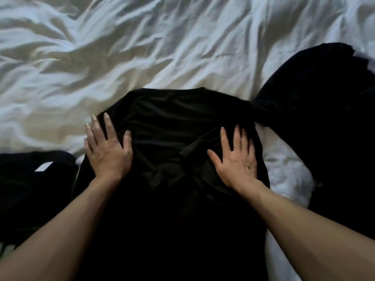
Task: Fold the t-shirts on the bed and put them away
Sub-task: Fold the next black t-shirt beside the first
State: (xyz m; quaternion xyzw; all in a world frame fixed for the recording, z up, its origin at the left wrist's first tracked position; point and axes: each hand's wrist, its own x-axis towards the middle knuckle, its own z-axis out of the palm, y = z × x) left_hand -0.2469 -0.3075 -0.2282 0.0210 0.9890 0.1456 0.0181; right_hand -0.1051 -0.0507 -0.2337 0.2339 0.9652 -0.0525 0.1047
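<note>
T-shirt [172, 122], black, lies spread on the bed [142, 47] straight in front of me, its collar edge pointing away and its lower part running down toward my body. Seen from my head camera, my left hand [107, 151] lies flat on the shirt's left side, fingers straight and a little spread, the outer fingertips reaching over the edge onto the white sheet. My right hand [236, 159] presses flat on the right side, fingers straight and fanned, gripping nothing. Between my hands the fabric bunches into creases. A second dark garment [324, 118] lies to the right, touching the shirt near its shoulder. A third dark piece [30, 189] sits at my left, just beside the shirt, with a small white tag [43, 166] showing. The sheet is rumpled all over.
</note>
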